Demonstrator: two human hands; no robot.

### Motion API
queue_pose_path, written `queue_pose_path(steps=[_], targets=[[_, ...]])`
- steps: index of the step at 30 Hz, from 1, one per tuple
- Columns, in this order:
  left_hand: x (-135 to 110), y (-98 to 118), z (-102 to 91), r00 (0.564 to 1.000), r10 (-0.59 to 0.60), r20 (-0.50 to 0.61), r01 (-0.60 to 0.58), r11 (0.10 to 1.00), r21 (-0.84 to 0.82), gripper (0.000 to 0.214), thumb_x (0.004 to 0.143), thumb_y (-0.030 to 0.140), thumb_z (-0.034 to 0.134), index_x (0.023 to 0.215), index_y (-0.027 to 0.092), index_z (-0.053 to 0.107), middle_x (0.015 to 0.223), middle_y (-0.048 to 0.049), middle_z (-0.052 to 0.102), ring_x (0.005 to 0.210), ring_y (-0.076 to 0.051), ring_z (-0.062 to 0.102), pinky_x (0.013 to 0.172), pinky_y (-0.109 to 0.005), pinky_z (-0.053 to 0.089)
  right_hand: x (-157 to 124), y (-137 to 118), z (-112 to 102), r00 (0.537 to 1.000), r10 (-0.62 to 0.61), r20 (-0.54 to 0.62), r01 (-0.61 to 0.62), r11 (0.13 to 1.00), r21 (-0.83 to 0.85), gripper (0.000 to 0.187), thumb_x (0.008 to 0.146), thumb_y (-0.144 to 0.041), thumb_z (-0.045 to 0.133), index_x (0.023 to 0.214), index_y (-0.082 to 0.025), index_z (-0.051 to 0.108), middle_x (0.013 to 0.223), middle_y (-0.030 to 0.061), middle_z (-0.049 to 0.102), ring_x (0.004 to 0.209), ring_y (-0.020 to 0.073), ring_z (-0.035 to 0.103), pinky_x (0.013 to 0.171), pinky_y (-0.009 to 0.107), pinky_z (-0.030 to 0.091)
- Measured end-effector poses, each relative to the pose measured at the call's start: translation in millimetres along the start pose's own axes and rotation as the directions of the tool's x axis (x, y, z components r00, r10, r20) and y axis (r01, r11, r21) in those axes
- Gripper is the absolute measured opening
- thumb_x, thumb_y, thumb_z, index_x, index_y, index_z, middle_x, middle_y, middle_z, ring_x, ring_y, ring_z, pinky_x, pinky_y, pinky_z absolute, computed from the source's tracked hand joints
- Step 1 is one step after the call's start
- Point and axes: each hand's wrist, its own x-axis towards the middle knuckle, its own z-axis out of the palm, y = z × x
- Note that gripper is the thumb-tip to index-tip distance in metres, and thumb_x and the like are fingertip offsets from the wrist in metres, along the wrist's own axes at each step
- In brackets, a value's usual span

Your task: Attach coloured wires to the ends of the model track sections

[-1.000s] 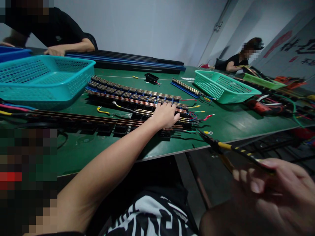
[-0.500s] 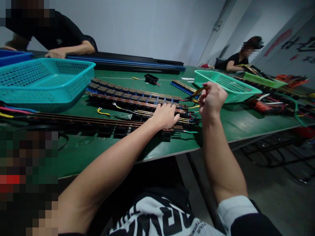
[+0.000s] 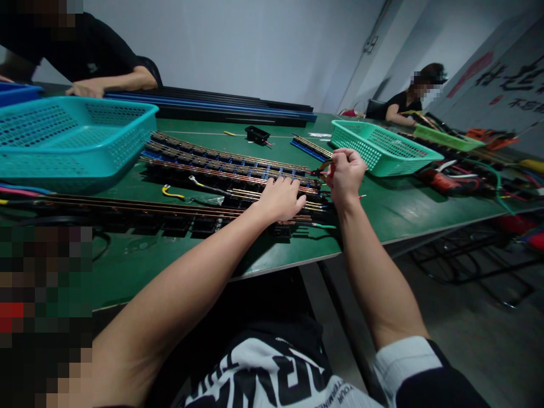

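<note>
My left hand (image 3: 281, 199) lies across a row of long black and blue strips (image 3: 229, 161) that carry copper-coloured rods. Its fingers are stretched out and rest on the strips near their right end. My right hand (image 3: 348, 177) is closed around pliers (image 3: 325, 165) with yellowish handles, most of them hidden by the fingers. The dark jaws point left, close to the right ends of the strips; whether they touch a wire cannot be made out. A green wire end (image 3: 325, 226) sticks out below. Nearer to me lies a longer strip with copper rods (image 3: 140, 207).
A blue-green basket (image 3: 127, 144) stands at the left, a green basket (image 3: 385, 153) at the right. Behind are dark long profiles (image 3: 212, 105) and a small black box (image 3: 257, 135). A red tool (image 3: 446, 180) lies at right. Co-workers sit at far left and far right.
My right hand has come lower and to the left with the pliers, nearer the strip ends. My left hand stays on the strips. The view has shifted slightly.
</note>
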Motion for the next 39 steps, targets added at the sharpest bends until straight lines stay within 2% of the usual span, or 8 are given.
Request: queue_pose_path(steps=[6, 9, 14, 20, 23, 28, 32, 39], targets=[[-1.3, -0.1, -1.9, 1.000, 0.009, -0.001, -0.009, 1.000, 0.009, 0.046, 0.102, 0.042, 0.037, 0.126, 0.011, 0.060, 0.132, -0.0179, 0.064, 0.122, -0.033, 0.058, 0.104, -0.048, 0.042, -10.1, 1.8, -1.3, 0.959, -0.135, 0.249, 0.191, 0.957, -0.217, 0.007, 0.069, -0.016, 0.058, 0.074, -0.021, 0.060, 0.042, -0.0105, 0.045, 0.036, 0.0059, 0.034, 0.041, 0.020, 0.024], [-1.7, 0.4, -2.9, 1.000, -0.001, 0.009, 0.001, 1.000, 0.015, 0.044, 0.102, 0.042, 0.037, 0.125, 0.013, 0.060, 0.133, -0.0171, 0.064, 0.122, -0.032, 0.058, 0.104, -0.047, 0.042, -11.7, 3.0, -1.8, 0.943, -0.142, 0.303, 0.227, 0.936, -0.269, 0.007, 0.069, -0.014, 0.059, 0.072, -0.020, 0.063, 0.043, -0.0093, 0.047, 0.038, 0.0056, 0.035, 0.043, 0.020, 0.025], [-1.0, 0.3, -1.7, 1.000, 0.000, 0.002, 0.000, 1.000, 0.007, 0.046, 0.102, 0.043, 0.037, 0.126, 0.012, 0.060, 0.133, -0.0170, 0.064, 0.122, -0.031, 0.058, 0.105, -0.046, 0.042, -7.7, 2.5, -1.8, 0.976, -0.090, 0.196, 0.131, 0.969, -0.210, 0.007, 0.071, -0.013, 0.060, 0.068, -0.019, 0.061, 0.045, -0.0085, 0.048, 0.038, 0.0053, 0.037, 0.041, 0.019, 0.025], [-0.9, -1.2, -0.4, 1.000, 0.008, -0.002, -0.007, 1.000, 0.007, 0.046, 0.102, 0.043, 0.037, 0.127, 0.011, 0.060, 0.132, -0.0170, 0.065, 0.123, -0.032, 0.058, 0.105, -0.047, 0.041, -0.4, -4.9, 0.4, 0.997, 0.030, -0.070, -0.030, 0.999, -0.009, 0.014, 0.081, -0.018, 0.054, 0.068, -0.022, 0.049, 0.043, -0.0117, 0.039, 0.033, 0.0047, 0.029, 0.035, 0.019, 0.021], [-1.0, -1.2, -0.9, 1.000, 0.006, 0.005, -0.006, 1.000, 0.010, 0.048, 0.102, 0.044, 0.037, 0.129, 0.010, 0.059, 0.133, -0.0168, 0.064, 0.123, -0.032, 0.058, 0.105, -0.047, 0.042, -7.5, -14.5, -1.2, 0.989, -0.028, -0.145, 0.032, 0.999, 0.028, 0.010, 0.080, -0.020, 0.056, 0.072, -0.022, 0.050, 0.045, -0.0112, 0.042, 0.033, 0.0049, 0.033, 0.036, 0.019, 0.022], [-0.6, -1.2, -1.2, 1.000, 0.006, 0.007, -0.006, 1.000, 0.004, 0.046, 0.102, 0.043, 0.037, 0.127, 0.012, 0.059, 0.133, -0.0164, 0.064, 0.123, -0.032, 0.057, 0.104, -0.047, 0.042, -43.2, -38.1, -17.9, 0.956, -0.142, -0.256, 0.173, 0.980, 0.100, 0.010, 0.077, -0.028, 0.062, 0.076, -0.022, 0.053, 0.047, -0.0111, 0.041, 0.036, 0.0063, 0.041, 0.034, 0.018, 0.023], [-0.6, -1.5, -2.3, 1.000, 0.010, 0.012, -0.010, 1.000, -0.007, 0.045, 0.102, 0.042, 0.036, 0.127, 0.012, 0.059, 0.135, -0.0171, 0.063, 0.124, -0.032, 0.057, 0.103, -0.047, 0.042, -61.6, -46.4, -31.2, 0.955, -0.139, -0.263, 0.176, 0.976, 0.126, 0.014, 0.075, -0.028, 0.067, 0.073, -0.022, 0.055, 0.046, -0.0118, 0.039, 0.034, 0.0064, 0.041, 0.031, 0.018, 0.022], [-1.2, -1.4, -2.7, 1.000, 0.002, 0.022, -0.002, 1.000, 0.011, 0.047, 0.102, 0.043, 0.036, 0.128, 0.012, 0.058, 0.134, -0.0157, 0.064, 0.121, -0.032, 0.057, 0.103, -0.047, 0.043, -59.6, -37.6, -32.0, 0.960, -0.126, -0.249, 0.155, 0.983, 0.099, 0.012, 0.073, -0.027, 0.067, 0.071, -0.021, 0.056, 0.042, -0.0123, 0.040, 0.032, 0.0060, 0.039, 0.029, 0.018, 0.021]])
